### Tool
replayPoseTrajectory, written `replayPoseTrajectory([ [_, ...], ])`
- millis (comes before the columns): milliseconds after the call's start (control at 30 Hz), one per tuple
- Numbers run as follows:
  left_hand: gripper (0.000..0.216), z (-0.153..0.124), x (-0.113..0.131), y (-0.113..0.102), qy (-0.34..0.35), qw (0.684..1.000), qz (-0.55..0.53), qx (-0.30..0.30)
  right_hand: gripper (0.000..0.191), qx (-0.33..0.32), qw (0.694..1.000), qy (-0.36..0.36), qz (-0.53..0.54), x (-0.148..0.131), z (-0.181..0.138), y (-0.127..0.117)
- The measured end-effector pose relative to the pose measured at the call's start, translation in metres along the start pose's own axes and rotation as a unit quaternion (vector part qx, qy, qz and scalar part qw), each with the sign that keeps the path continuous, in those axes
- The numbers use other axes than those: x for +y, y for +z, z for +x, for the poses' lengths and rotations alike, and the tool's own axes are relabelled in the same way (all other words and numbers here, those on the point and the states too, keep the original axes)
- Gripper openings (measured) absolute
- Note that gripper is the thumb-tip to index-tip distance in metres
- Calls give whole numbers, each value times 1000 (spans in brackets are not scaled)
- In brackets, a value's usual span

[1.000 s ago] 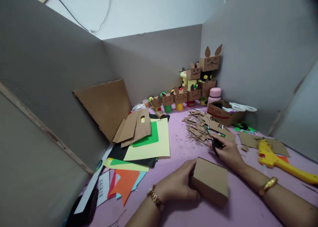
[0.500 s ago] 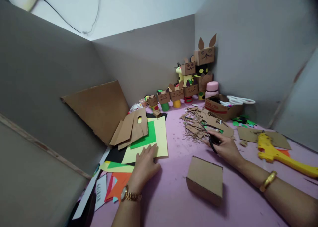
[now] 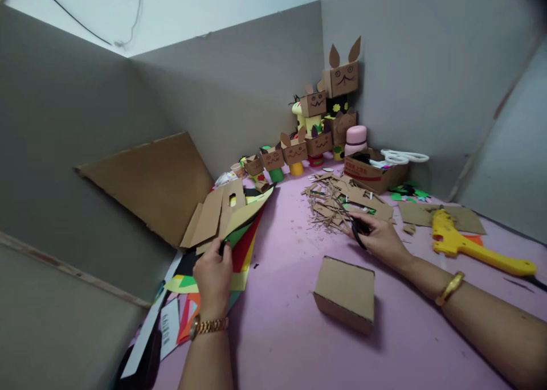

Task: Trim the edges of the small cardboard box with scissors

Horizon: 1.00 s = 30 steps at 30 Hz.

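Observation:
My left hand [image 3: 213,273] is closed on the near edge of some coloured paper sheets [image 3: 251,210] and lifts them, so they curl up. Red, yellow and black sheets [image 3: 248,250] show beneath the raised ones. Folded cardboard pieces [image 3: 208,219] rest at the left of the paper. In my right hand [image 3: 382,239] is a pair of black-handled scissors [image 3: 358,230], its blades pointing at a heap of cardboard scraps [image 3: 329,208]. A closed cardboard box [image 3: 345,290] sits on the pink table between my hands.
A yellow glue gun [image 3: 474,245] lies at the right on a cardboard strip. Behind the scraps stand a carton with white-handled scissors [image 3: 376,171], a pink bottle [image 3: 355,139] and several cardboard animal figures [image 3: 294,151]. A large cardboard sheet [image 3: 149,185] leans against the left wall.
My left hand has gone from lying flat on the paper to gripping its edge and raising the sheets. The right hand still holds the scissors. The whole view has shifted slightly.

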<state>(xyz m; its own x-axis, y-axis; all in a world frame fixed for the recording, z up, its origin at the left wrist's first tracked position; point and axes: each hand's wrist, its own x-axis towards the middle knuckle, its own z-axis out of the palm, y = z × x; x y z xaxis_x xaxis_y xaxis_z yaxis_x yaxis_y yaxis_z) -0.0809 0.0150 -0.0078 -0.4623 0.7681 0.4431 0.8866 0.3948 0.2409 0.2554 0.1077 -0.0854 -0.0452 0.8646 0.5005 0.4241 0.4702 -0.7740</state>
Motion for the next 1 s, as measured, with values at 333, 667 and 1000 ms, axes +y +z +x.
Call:
replayPoseTrajectory([
  [333,24,0,0,3,23,997,-64,34,46,-7,1000,5,-7,1,0,-2],
  [667,46,-3,-2,7,55,976,-151,148,43,-12,1000,5,0,7,0,-2],
  [1000,58,-44,45,8,270,898,-341,73,28,-70,997,-14,-25,9,3,0],
])
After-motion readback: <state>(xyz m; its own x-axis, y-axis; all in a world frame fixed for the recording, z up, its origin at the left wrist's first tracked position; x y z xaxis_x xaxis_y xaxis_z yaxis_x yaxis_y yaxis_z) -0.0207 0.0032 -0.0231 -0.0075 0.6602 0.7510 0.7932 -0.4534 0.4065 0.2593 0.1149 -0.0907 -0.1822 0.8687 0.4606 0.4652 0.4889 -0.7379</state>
